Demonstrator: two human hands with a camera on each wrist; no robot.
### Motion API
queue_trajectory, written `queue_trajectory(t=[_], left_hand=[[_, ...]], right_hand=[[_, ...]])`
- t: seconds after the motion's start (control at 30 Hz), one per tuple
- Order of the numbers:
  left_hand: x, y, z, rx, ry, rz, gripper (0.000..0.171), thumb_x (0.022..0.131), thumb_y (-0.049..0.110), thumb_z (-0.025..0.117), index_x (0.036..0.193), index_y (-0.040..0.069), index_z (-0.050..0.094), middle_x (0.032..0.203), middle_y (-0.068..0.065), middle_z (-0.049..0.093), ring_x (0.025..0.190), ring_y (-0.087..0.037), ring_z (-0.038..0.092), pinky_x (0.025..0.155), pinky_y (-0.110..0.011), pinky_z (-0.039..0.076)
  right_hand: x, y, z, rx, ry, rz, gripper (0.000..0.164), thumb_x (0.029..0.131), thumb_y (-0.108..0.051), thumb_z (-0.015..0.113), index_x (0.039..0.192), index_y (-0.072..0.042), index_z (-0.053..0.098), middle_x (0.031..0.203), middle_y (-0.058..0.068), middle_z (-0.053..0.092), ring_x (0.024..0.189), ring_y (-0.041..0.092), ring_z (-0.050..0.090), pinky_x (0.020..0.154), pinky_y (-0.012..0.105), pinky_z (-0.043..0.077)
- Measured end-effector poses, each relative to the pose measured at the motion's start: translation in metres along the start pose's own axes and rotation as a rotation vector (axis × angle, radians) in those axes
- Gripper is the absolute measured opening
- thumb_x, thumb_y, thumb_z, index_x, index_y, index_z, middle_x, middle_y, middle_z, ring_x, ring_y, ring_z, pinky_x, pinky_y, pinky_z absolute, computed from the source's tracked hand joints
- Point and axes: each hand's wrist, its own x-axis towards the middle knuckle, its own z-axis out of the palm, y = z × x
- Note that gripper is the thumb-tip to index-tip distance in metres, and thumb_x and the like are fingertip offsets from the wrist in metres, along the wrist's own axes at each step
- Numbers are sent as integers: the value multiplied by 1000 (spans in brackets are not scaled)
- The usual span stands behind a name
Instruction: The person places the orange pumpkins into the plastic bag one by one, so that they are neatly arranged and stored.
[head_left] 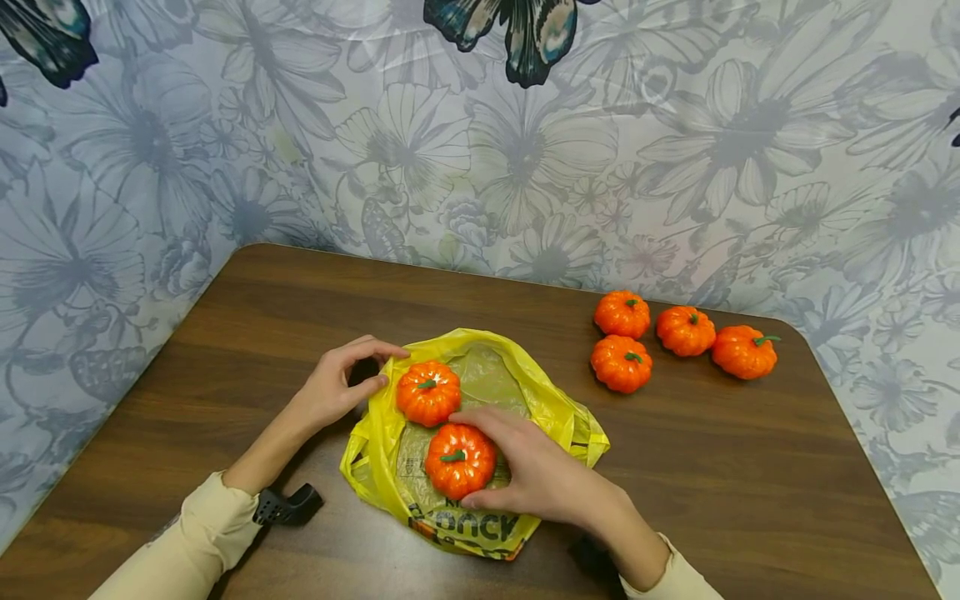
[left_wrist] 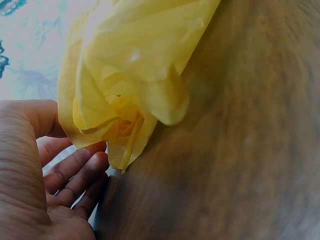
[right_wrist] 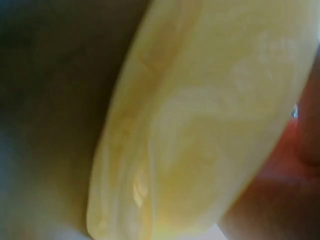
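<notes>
A yellow plastic bag (head_left: pixel 551 400) lies spread with its mouth up on the table, dark lettering along its near side. Two small orange pumpkins with green stems are in it: a far pumpkin (head_left: pixel 428 393) at the left and a near pumpkin (head_left: pixel 461 461). My left hand (head_left: pixel 337 383) pinches the bag's left rim; in the left wrist view its thumb and fingers meet the yellow film (left_wrist: pixel 125 75). Curled round the near pumpkin, my right hand (head_left: pixel 536 471) grips it from the right. Bag film (right_wrist: pixel 215 125) covers most of the right wrist view.
Several more orange pumpkins (head_left: pixel 622 364) stand in a group at the back right of the brown wooden table (head_left: pixel 712 483). Behind the table is a wall (head_left: pixel 525 150) with a flower and butterfly pattern. A black strap (head_left: pixel 288 505) sits on the left wrist.
</notes>
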Motion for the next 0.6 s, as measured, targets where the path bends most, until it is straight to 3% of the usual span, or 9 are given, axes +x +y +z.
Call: queue_trajectory(t=[0.13, 0.37, 0.6], left_hand=[[0, 0, 0, -1, -1, 2, 41, 92, -6, 70, 129, 12, 73, 119, -3, 72, 101, -17, 60, 95, -28, 47], [0, 0, -1, 3, 4, 1, 41, 92, -7, 70, 128, 12, 74, 119, -4, 73, 101, -17, 60, 94, -29, 47], [0, -1, -1, -10, 0, 2, 41, 92, -7, 70, 128, 13, 74, 120, -3, 73, 102, -17, 60, 95, -29, 47]], right_hand=[[-4, 0, -6, 8, -45, 22, 84, 85, -38, 86, 158, -26, 45, 157, -10, 49, 147, 13, 46, 120, 48, 40], [-6, 3, -10, -15, -64, 41, 84, 80, -14, 76, 158, -19, 45, 156, -5, 53, 146, 14, 48, 120, 47, 40], [-3, 5, -7, -29, -27, 5, 65, 92, -18, 75, 153, -14, 53, 150, -2, 60, 140, 16, 55, 117, 46, 44]])
